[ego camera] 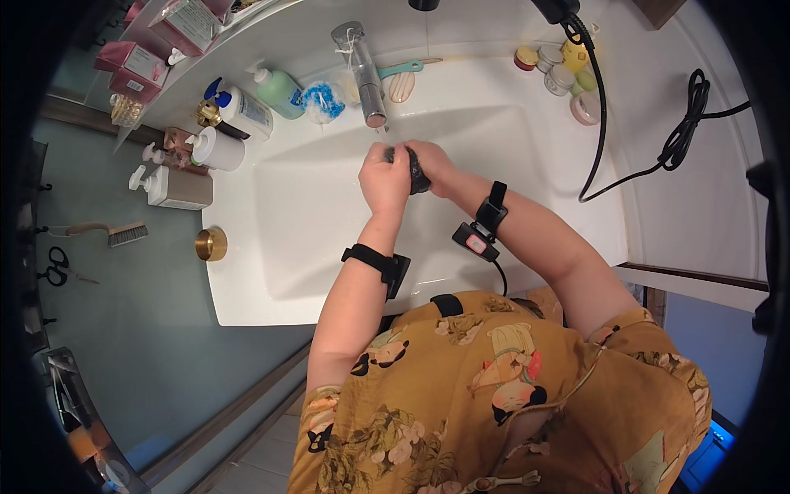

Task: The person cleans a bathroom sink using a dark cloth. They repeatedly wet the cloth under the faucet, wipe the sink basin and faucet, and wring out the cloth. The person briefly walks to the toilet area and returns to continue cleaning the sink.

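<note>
A wet black bundle, seemingly cloth, is squeezed between my two hands over the white washbasin. My left hand has its fingers curled around the near-left side of it. From the right, my right hand grips the same bundle, its fingertips mostly hidden. Both hands are just below the spout of the chrome faucet, where a little water shows. Part of the bundle is covered by my fingers, so its full shape cannot be made out.
Pump bottles, including a green one, line the basin's left rim near a blue-and-white bath pouf. A brass cup stands at the left corner. Small jars occupy the back right. A black cable hangs over the right rim.
</note>
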Demonstrator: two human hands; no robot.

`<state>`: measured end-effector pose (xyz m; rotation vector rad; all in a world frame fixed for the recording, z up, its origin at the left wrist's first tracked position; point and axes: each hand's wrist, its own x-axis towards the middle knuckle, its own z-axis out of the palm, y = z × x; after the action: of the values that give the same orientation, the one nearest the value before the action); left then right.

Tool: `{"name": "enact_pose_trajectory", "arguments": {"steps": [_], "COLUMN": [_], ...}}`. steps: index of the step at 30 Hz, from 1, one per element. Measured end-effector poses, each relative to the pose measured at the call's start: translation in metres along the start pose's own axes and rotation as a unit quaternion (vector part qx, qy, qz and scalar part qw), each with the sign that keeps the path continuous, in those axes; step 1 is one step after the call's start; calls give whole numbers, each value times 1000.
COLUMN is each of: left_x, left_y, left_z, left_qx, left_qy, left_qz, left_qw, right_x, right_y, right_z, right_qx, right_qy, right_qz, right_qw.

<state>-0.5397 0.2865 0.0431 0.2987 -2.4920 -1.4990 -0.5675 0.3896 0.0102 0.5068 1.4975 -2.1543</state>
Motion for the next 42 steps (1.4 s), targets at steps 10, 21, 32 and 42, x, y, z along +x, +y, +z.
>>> {"name": "enact_pose_trajectory", "arguments": {"steps": [10, 21, 32, 42], "left_x": [21, 27, 13, 16], "left_y": [-25, -53, -38, -20], "left_z": [0, -19, 7, 0], "left_qx": [-1, -469, -317, 111], "left_qy": [-84, -166, -129, -119], "left_qz": [68, -439, -370, -13], "left_qw": [994, 748, 863, 987], "right_x": [3, -4, -21, 25], "right_y": [-8, 1, -5, -2], "right_z": [-20, -3, 21, -24], "right_qx": [-87, -228, -409, -13], "right_qy": [-32, -96, 66, -40], "right_qz": [28, -323, -419, 10], "right_qw": [995, 913, 808, 999]}}
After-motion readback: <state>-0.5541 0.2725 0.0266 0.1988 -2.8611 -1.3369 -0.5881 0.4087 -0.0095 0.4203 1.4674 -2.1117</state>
